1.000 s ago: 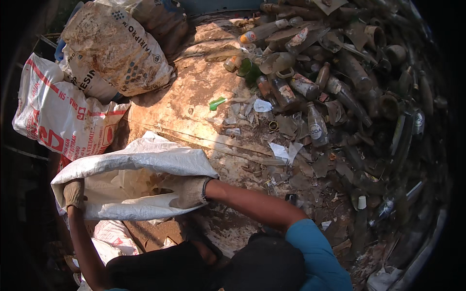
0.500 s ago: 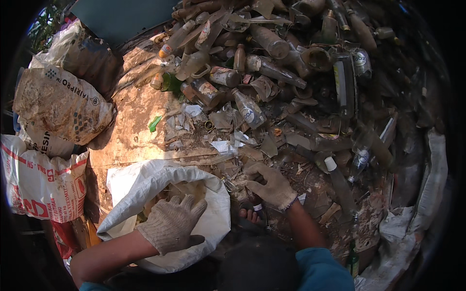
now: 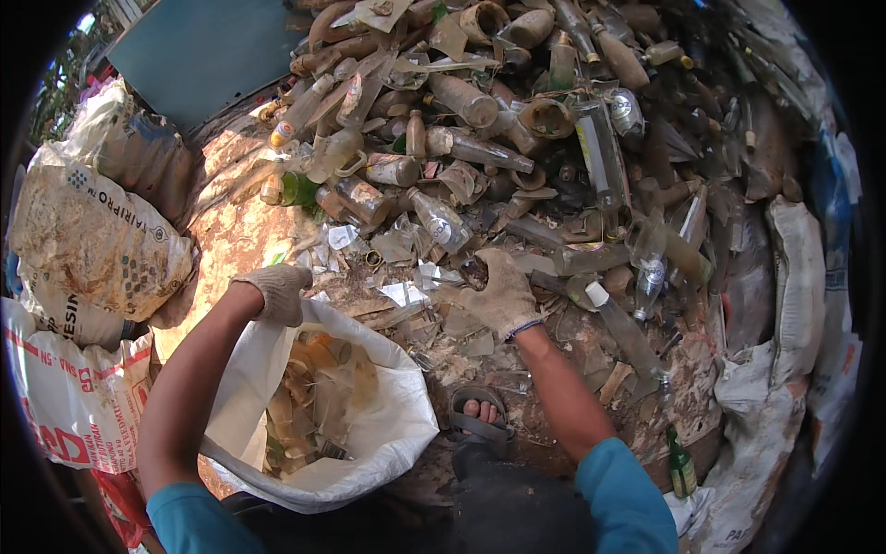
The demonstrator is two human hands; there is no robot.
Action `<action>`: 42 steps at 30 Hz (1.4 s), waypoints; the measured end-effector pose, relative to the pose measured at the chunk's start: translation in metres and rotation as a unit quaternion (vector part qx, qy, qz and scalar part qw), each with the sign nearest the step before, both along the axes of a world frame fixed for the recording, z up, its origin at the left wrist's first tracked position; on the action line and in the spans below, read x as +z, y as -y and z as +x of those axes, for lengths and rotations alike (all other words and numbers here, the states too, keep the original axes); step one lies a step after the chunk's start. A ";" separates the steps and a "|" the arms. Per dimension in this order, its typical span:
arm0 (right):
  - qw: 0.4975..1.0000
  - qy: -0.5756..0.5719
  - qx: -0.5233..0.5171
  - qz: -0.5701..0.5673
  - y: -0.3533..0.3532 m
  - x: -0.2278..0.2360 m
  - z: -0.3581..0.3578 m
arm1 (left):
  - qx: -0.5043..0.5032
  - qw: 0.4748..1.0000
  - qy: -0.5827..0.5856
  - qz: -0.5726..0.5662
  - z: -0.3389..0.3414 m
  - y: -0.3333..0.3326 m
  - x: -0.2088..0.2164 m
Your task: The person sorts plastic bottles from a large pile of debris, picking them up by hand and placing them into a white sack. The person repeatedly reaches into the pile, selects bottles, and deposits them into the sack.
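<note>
Both my hands wear beige knit work gloves. My left hand (image 3: 280,294) is closed on the far rim of a white woven sack (image 3: 392,369), holding its mouth wide. Inside the sack lie broken glass pieces (image 3: 318,397), some clear and some yellowish. My right hand (image 3: 501,294) is just above the dirt-covered ground at the near edge of the bottle pile, thumb and fingers apart in a curve. No piece shows in its grasp. Beside its fingertips are flat glass shards (image 3: 403,294), and a clear bottle with a round label (image 3: 440,222) lies just beyond.
A large heap of dusty glass bottles (image 3: 461,100) fills the far side and right. Filled sacks (image 3: 101,235) stand along the left, and pale sacks (image 3: 752,443) line the right. A green bottle (image 3: 681,463) stands at lower right. My sandaled foot (image 3: 480,413) is between my arms.
My left hand has left the sack's mouth and now grips its far rim, exposing the glass inside. My right hand has moved slightly farther out over the shards. The view has shifted.
</note>
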State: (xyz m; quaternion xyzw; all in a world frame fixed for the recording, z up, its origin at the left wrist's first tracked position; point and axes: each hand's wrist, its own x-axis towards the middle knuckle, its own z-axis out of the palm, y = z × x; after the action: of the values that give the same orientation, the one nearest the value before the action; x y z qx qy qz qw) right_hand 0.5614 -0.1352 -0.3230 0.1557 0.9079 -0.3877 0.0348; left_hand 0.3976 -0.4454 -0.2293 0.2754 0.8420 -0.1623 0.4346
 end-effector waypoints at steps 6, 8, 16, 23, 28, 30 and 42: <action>0.983 0.018 0.090 0.160 0.006 0.011 -0.112 | 0.175 0.975 0.097 0.102 -0.046 -0.044 0.025; 0.973 0.073 0.107 0.190 0.019 0.000 -0.125 | 0.177 0.965 -0.005 0.196 -0.077 -0.057 -0.005; 0.944 0.123 0.166 0.259 0.030 -0.013 -0.073 | 0.619 0.516 -0.022 0.591 -0.078 -0.102 -0.170; 0.953 0.088 0.146 0.251 0.016 -0.024 -0.067 | 0.742 0.526 -0.070 0.409 -0.086 -0.151 -0.176; 0.956 0.088 0.170 0.224 0.016 -0.022 -0.061 | 0.766 0.448 -0.018 0.461 -0.042 -0.149 -0.126; 0.958 0.062 0.197 0.200 0.025 -0.022 -0.047 | 0.772 0.410 -0.006 0.485 -0.007 -0.128 -0.138; 0.907 0.028 0.050 -0.417 -0.039 -0.069 -0.021 | 0.481 0.838 -0.157 0.207 0.171 -0.107 -0.018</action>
State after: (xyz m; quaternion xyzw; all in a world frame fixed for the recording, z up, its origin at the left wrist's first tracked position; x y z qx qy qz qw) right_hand 0.5401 -0.0966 -0.3919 0.0923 0.6683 -0.7244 0.1417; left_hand 0.5681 -0.3385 -0.2469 -0.1097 0.9394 0.2038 0.2528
